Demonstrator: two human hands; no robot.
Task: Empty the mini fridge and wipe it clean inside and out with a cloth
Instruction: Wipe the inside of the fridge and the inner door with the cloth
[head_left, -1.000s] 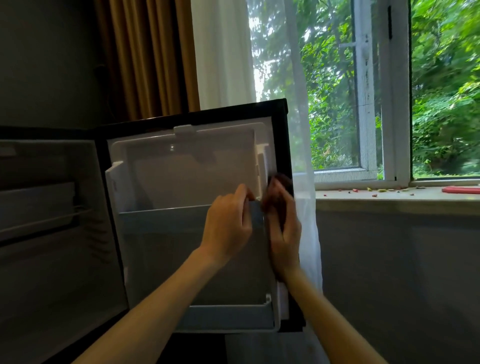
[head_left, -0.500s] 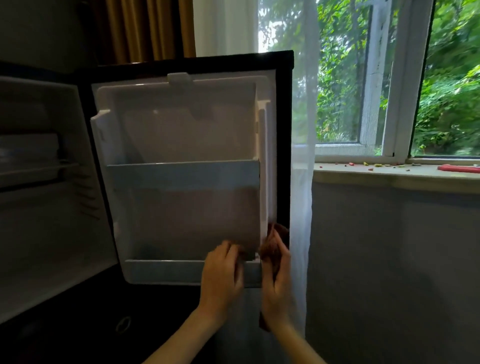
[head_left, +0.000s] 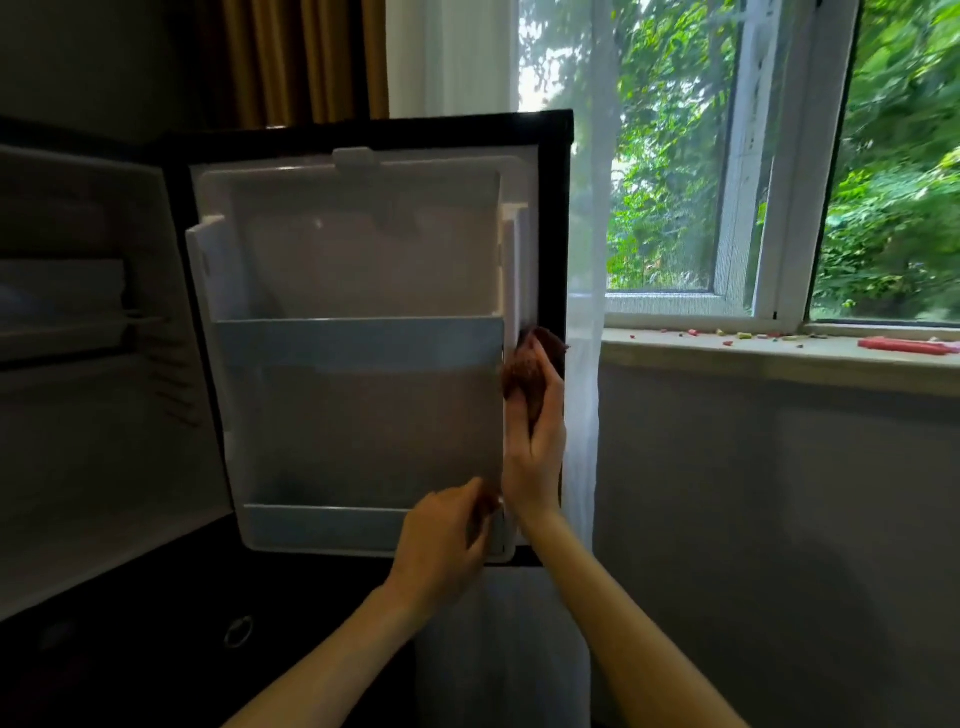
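Observation:
The mini fridge door (head_left: 363, 260) stands wide open, its white inner liner facing me with two door shelves. The fridge cavity (head_left: 93, 415) at the left looks bare apart from a wire shelf. My right hand (head_left: 535, 431) presses a dark reddish-brown cloth (head_left: 535, 358) against the door's right edge, about level with the upper shelf. My left hand (head_left: 447, 540) is at the door's lower right corner, fingers curled against the liner edge; whether it grips the edge or a hanging end of the cloth I cannot tell.
A sheer white curtain (head_left: 587, 260) hangs just right of the door, with a brown drape (head_left: 291, 62) behind. The window sill (head_left: 779, 348) holds small colourful scraps and a red object (head_left: 904, 344). A dark cabinet top (head_left: 208, 649) lies below the fridge.
Both hands slid from mid-height down to the door's lower edge; now the right hand with the cloth has gone back up the edge while the left stays at the lower corner.

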